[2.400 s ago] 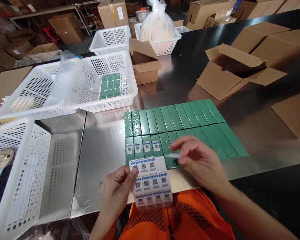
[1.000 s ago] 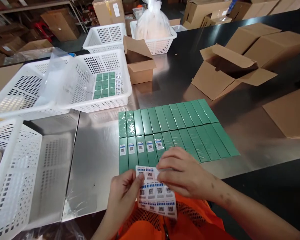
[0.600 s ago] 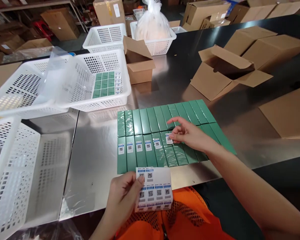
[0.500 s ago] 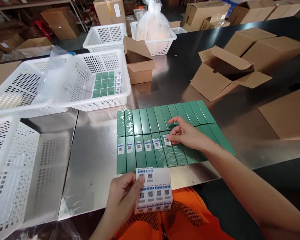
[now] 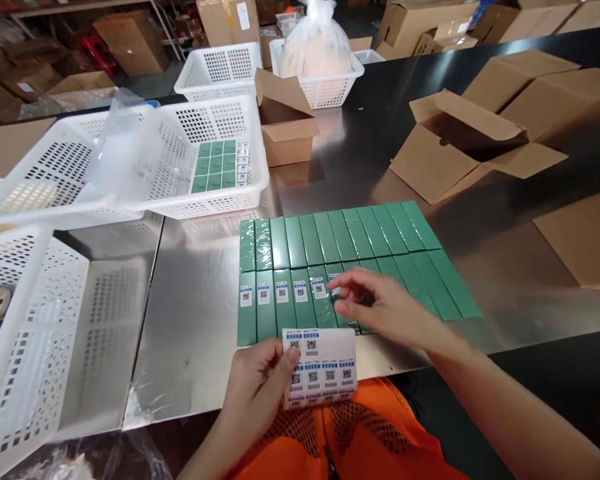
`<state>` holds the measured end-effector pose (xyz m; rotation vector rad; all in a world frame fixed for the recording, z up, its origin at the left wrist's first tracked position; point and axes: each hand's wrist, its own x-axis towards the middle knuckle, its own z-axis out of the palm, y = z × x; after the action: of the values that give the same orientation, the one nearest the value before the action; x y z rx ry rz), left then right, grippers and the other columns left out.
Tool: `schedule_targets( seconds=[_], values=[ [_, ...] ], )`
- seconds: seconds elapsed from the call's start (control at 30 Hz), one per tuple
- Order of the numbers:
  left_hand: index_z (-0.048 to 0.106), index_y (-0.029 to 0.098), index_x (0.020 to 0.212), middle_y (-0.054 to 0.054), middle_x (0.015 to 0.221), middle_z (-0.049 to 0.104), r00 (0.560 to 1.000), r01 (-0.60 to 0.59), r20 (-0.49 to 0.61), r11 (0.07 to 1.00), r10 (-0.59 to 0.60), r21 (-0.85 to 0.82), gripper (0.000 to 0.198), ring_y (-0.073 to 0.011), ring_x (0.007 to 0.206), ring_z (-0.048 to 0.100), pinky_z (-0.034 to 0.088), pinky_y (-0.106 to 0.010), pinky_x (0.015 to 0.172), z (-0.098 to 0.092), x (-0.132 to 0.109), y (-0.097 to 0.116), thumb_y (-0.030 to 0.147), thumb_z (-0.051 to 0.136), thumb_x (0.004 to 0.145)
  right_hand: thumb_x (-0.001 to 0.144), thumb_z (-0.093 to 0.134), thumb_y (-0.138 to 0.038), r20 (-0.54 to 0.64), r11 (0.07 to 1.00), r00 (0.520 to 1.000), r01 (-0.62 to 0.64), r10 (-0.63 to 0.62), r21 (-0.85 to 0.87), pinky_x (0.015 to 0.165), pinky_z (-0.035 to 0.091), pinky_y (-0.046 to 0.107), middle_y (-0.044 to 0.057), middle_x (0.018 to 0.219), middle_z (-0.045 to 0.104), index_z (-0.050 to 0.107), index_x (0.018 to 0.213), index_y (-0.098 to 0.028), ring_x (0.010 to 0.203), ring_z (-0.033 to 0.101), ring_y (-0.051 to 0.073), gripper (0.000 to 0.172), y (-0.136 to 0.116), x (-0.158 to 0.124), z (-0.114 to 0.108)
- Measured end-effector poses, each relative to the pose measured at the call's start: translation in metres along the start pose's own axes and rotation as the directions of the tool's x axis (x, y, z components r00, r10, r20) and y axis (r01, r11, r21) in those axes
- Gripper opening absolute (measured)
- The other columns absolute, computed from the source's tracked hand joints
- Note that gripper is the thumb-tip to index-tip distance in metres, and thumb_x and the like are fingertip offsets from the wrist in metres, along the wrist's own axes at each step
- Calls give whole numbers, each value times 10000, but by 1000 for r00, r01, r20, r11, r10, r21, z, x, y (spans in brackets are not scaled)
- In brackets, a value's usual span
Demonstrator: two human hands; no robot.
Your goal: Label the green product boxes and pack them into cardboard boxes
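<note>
While the left hand (image 5: 261, 377) is pinching the label sheet (image 5: 325, 367), the right hand (image 5: 384, 303) is hovering, fingers parted, over green boxes (image 5: 344, 243); six labels (image 5: 282, 291) are showing leftward from its fingertips, the visible rest looking bare.

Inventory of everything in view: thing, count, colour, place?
Boxes: two rows, green, centre
Stickers: six, white, nearer row, one partly hidden
Sticker sheet: one, white, front centre
Baskets: at least five, white, left and back
Small boxes: nine faces, green, in basket
Plastic film: one, clear, left baskets
Bag: one, whitish, back basket
Cartons: several, brown, right and back
Table: one, metallic, underneath
Vest: one, orange, bottom
Left hand: one, bare, holding sheet
Right hand: one, bare, over nearer row
</note>
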<state>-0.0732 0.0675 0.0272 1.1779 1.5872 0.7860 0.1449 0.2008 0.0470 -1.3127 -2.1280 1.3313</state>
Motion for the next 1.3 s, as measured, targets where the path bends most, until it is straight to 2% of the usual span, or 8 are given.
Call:
schedule_targets(
  seconds=[0.07, 0.17, 0.3, 0.47, 0.67, 0.87, 1.1, 1.3],
  values=[
    [581, 188, 642, -10, 514, 616, 1000, -23, 12, 1000, 22, 22, 416, -150, 522, 544, 365, -222, 512, 2, 2, 2, 484, 526, 929, 873, 679, -435, 56, 989, 989, 130, -134, 76, 678, 490, 290, 41, 966, 625, 685, 1027, -247, 860, 599, 180, 242, -7, -16, 13],
    [524, 192, 592, -2, 489, 585, 1000, -26, 17, 998, 25, 57, 445, -143, 508, 514, 340, -225, 505, 5, 4, 6, 483, 521, 928, 921, 629, -247, -50, 933, 932, 360, -359, 13, 754, 484, 320, 36, 910, 625, 692, 929, -232, 886, 576, 179, 66, -13, -31, 28],
    [473, 195, 564, 2, 486, 553, 999, 3, 35, 999, -4, 43, 477, -129, 481, 480, 322, -220, 477, 7, 4, 10, 510, 508, 920, 942, 572, -146, -131, 809, 814, 579, -565, 106, 828, 488, 340, 23, 911, 636, 661, 907, -240, 935, 577, 169, 134, -11, -37, 21],
    [495, 199, 606, 1, 445, 561, 996, 34, 79, 999, -35, 20, 457, -145, 468, 523, 338, -214, 459, 10, 0, 9, 530, 496, 921, 912, 646, -312, -354, 896, 920, 293, -169, 334, 716, 516, 318, 6, 843, 625, 591, 946, -243, 790, 614, 156, 95, 9, -20, -21],
    [540, 177, 596, -6, 537, 569, 998, -60, 31, 995, 58, 85, 443, -124, 508, 507, 328, -195, 459, 14, -5, 7, 482, 514, 916, 787, 727, -333, -18, 936, 989, -135, 149, 326, 588, 467, 300, -56, 684, 609, 386, 1161, -273, 616, 579, 158, 510, 36, 10, -37],
    [544, 176, 616, -1, 544, 556, 999, -35, 43, 997, 32, 69, 434, -124, 517, 503, 339, -195, 471, 12, -6, 4, 487, 518, 917, 777, 696, -322, -61, 967, 981, -167, 182, 194, 598, 459, 310, -63, 660, 616, 340, 1053, -269, 608, 599, 170, 453, 37, 16, -31],
    [564, 179, 621, -3, 545, 567, 998, -56, 31, 995, 53, 82, 438, -132, 519, 509, 335, -202, 467, 15, -3, 7, 496, 514, 919, 701, 793, -439, -234, 923, 948, -275, 215, -268, 530, 378, 302, -42, 681, 549, 432, 1149, -234, 613, 554, 190, 610, 20, 12, -37],
    [557, 181, 636, 0, 562, 577, 990, -114, 91, 989, 106, 89, 433, -128, 529, 508, 332, -215, 498, 23, 2, 12, 465, 478, 954, 833, 713, -433, 91, 998, 995, 42, -46, 48, 644, 469, 284, 24, 923, 629, 661, 1047, -250, 817, 594, 173, 286, -12, -33, 0]
  ],
)
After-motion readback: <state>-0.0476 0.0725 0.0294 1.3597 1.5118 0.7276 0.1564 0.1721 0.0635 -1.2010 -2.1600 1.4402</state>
